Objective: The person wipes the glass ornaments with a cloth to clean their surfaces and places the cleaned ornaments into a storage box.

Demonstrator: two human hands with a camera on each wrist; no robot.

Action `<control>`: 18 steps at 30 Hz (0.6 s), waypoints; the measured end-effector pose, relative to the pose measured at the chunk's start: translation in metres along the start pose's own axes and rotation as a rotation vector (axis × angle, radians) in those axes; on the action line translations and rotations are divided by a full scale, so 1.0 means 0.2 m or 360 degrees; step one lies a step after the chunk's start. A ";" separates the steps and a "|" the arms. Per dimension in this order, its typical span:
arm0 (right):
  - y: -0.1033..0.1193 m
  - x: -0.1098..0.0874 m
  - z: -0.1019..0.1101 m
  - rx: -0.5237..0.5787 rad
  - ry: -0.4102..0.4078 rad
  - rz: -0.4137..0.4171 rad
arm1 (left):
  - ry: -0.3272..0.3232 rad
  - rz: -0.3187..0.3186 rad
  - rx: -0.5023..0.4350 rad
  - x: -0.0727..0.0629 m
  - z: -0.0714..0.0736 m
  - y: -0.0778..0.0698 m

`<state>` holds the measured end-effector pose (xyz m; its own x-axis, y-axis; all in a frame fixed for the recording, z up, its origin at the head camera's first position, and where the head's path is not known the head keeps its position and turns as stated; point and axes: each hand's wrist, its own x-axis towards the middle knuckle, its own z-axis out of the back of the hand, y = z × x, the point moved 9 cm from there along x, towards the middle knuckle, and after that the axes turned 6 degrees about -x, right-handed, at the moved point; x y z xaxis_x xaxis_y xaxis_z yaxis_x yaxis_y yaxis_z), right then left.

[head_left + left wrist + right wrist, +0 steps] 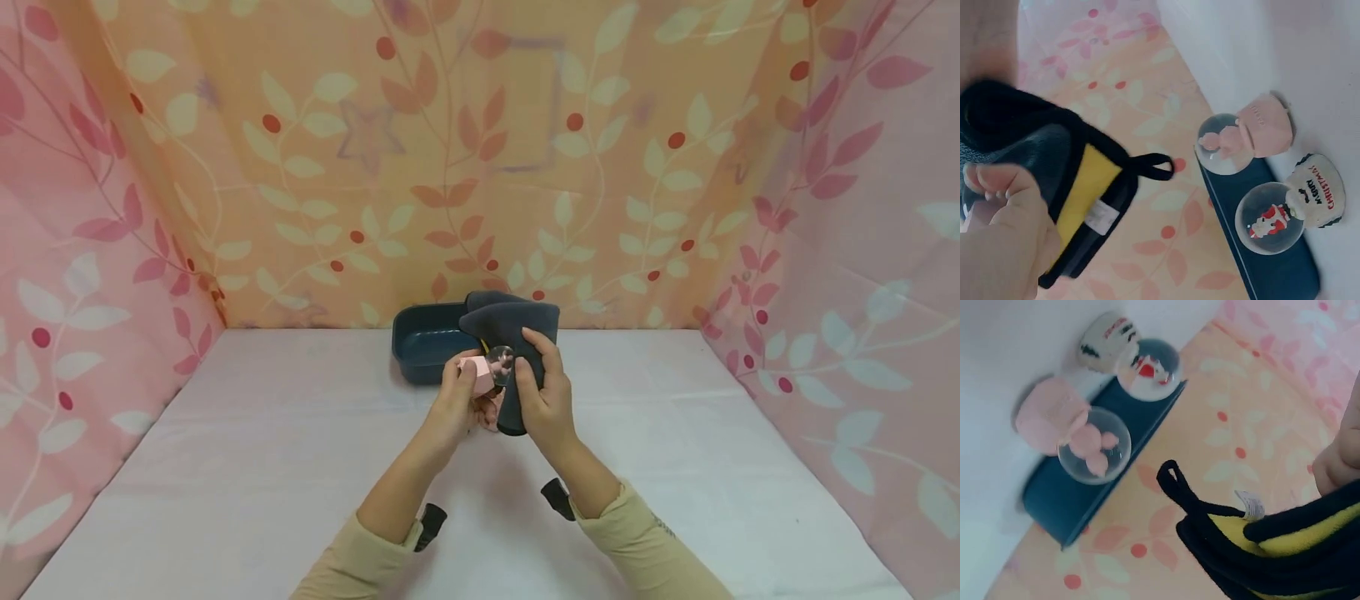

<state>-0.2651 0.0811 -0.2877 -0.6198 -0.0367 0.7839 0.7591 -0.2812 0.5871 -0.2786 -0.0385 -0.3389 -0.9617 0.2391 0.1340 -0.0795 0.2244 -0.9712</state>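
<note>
My left hand (450,404) grips a small snow globe by its pink faceted base (476,375), its clear ball (501,363) pointing right. My right hand (549,400) holds a folded dark grey cloth (525,321) against the ball's right side. In the left wrist view the cloth shows a yellow inner side (1088,184), black edging, a hanging loop (1154,167) and a white label. Two more snow globes stand beyond the hands: one with a pink base (1052,415) and pink figure, the other with a white base (1322,190) reading "Merry Christmas" and a Santa figure.
A dark blue rectangular tray (420,372) stands behind the hands, near the back of the white table (300,450). Flowered cloth walls (300,208) close off the back and both sides. In the head view, my hands and the cloth largely hide the standing globes.
</note>
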 end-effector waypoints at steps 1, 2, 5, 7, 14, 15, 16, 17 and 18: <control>0.01 0.00 0.00 -0.0029 -0.0003 0.0061 | -0.0016 -0.0002 -0.0017 0.00 0.00 0.00; 0.03 0.01 0.01 -0.0061 -0.0007 0.0132 | -0.0043 -0.0003 -0.0027 0.00 0.01 0.00; 0.10 0.02 0.01 -0.0182 -0.0003 0.0381 | -0.0106 -0.0076 -0.0005 0.00 0.01 -0.01; 0.15 0.03 0.00 -0.0284 0.0040 0.0534 | -0.0112 -0.0139 0.0035 0.00 0.01 -0.02; 0.16 0.06 -0.10 -0.0454 0.0339 0.0539 | -0.0067 -0.0360 0.0211 -0.01 0.01 -0.03; 0.13 0.07 -0.10 -0.0443 0.0360 0.0452 | -0.0063 -0.0392 0.0235 -0.02 0.01 -0.04; 0.11 0.07 -0.09 -0.0415 0.0380 0.0352 | -0.0055 -0.0424 0.0251 -0.02 0.00 -0.04; 0.09 0.08 -0.09 -0.0388 0.0395 0.0244 | -0.0043 -0.0460 0.0268 -0.03 0.00 -0.04; 0.07 0.08 -0.09 -0.0361 0.0404 0.0140 | -0.0034 -0.0486 0.0277 -0.03 0.00 -0.05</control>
<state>-0.2679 0.0601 -0.2700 -0.6053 -0.2998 0.7374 0.7660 -0.4714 0.4371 -0.2717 -0.0412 -0.3305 -0.8916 0.1658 0.4213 -0.4063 0.1176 -0.9061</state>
